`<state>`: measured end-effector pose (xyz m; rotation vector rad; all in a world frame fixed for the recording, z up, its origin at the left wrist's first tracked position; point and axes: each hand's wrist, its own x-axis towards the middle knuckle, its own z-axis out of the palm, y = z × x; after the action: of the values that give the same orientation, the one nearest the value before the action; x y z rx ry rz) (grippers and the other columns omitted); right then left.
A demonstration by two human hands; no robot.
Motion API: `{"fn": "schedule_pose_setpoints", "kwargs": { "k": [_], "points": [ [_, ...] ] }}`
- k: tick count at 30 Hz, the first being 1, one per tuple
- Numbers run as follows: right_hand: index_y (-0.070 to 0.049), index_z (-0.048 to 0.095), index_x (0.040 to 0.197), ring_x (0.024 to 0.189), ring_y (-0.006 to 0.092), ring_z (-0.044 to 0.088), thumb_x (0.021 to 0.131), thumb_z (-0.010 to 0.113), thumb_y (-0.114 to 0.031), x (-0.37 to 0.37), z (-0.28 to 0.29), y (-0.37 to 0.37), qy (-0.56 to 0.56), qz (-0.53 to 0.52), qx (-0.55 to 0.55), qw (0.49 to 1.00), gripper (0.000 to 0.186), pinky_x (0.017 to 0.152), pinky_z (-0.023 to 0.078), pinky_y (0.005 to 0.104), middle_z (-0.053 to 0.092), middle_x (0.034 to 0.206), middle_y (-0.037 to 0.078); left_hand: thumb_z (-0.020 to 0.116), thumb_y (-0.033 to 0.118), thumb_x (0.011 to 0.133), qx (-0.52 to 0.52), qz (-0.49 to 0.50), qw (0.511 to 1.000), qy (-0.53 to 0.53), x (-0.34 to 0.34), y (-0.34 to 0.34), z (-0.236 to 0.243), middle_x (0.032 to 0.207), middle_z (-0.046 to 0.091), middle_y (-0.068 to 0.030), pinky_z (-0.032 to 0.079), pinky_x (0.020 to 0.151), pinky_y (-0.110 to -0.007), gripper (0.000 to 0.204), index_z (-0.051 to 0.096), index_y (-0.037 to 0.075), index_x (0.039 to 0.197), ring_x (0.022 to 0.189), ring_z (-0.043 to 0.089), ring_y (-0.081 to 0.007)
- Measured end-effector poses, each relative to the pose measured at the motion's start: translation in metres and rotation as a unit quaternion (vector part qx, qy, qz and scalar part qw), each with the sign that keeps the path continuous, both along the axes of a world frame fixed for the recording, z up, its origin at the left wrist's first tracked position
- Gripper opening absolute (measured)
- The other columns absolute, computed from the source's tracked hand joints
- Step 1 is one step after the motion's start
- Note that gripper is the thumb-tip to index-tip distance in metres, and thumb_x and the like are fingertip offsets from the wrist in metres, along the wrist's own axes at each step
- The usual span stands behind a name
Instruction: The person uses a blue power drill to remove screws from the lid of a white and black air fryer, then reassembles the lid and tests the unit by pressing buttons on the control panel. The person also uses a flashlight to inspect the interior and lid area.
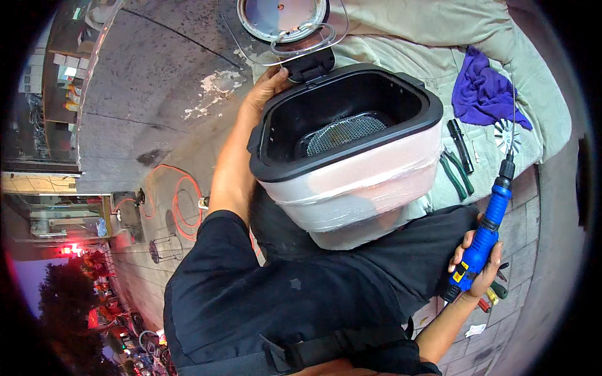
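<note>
A wide appliance body, white outside under clear wrap with a black cavity and a mesh bottom, rests across my lap and a pale padded cloth. My left hand grips its back-left corner by the black hinge. Beyond that lies a round metal-rimmed lid with a clear tube. My right hand holds a blue cylindrical tool with a long thin shaft, pointing forward to the right of the appliance. A white finned round piece is at the shaft, near the tool's front.
The pale cloth holds a purple rag, green pliers and a black cylinder. More hand tools lie right of my leg. An orange hose coils on the paved ground to my left, beside shopfronts.
</note>
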<state>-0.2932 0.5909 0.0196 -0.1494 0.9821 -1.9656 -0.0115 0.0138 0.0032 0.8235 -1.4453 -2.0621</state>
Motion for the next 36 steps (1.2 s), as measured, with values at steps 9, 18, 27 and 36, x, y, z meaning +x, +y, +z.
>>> {"fn": "schedule_pose_setpoints", "kwargs": {
  "k": [9, 18, 27, 36],
  "points": [
    [0.001, 0.03, 0.166, 0.066, 0.0233, 0.07, 0.113, 0.051, -0.059, 0.003, 0.001, -0.007, 0.007, -0.007, 0.011, 1.0, 0.082, 0.051, 0.063, 0.0362, 0.062, 0.101, 0.016, 0.08, 0.032, 0.103, -0.051, 0.019, 0.996, 0.07, 0.003, -0.022, -0.022, 0.156, 0.061, -0.0149, 0.055, 0.113, -0.054, 0.074, 0.045, 0.011, 0.165, 0.136, 0.066, -0.0374],
    [0.002, 0.032, 0.165, 0.065, 0.023, 0.069, 0.113, 0.052, -0.058, 0.004, 0.004, -0.009, 0.03, -0.006, 0.026, 0.999, 0.082, 0.051, 0.062, 0.0358, 0.063, 0.1, 0.016, 0.077, 0.019, 0.104, -0.031, 0.052, 0.995, 0.075, 0.007, -0.018, -0.021, 0.15, 0.065, -0.0134, 0.057, 0.109, -0.053, 0.062, 0.051, 0.008, 0.159, 0.13, 0.069, -0.0351],
    [0.0, 0.04, 0.156, 0.07, 0.0258, 0.07, 0.112, 0.05, -0.062, -0.006, -0.002, 0.003, 0.04, 0.012, 0.054, 0.998, 0.077, 0.051, 0.062, 0.0385, 0.061, 0.104, 0.017, 0.083, 0.028, 0.098, -0.063, 0.024, 0.992, 0.104, 0.001, -0.023, -0.03, 0.147, 0.066, -0.0108, 0.057, 0.108, -0.044, 0.071, 0.052, 0.009, 0.158, 0.127, 0.071, -0.0273],
    [-0.004, 0.049, 0.141, 0.073, 0.0255, 0.069, 0.111, 0.046, -0.07, -0.02, 0.021, 0.002, 0.032, 0.099, 0.101, 0.989, 0.072, 0.055, 0.063, 0.0431, 0.062, 0.106, 0.012, 0.099, 0.041, 0.082, -0.158, 0.062, 0.985, -0.024, -0.018, -0.007, -0.007, 0.139, 0.068, -0.0103, 0.056, 0.1, -0.037, 0.098, 0.05, 0.002, 0.157, 0.12, 0.068, -0.0236]
  ]
}}
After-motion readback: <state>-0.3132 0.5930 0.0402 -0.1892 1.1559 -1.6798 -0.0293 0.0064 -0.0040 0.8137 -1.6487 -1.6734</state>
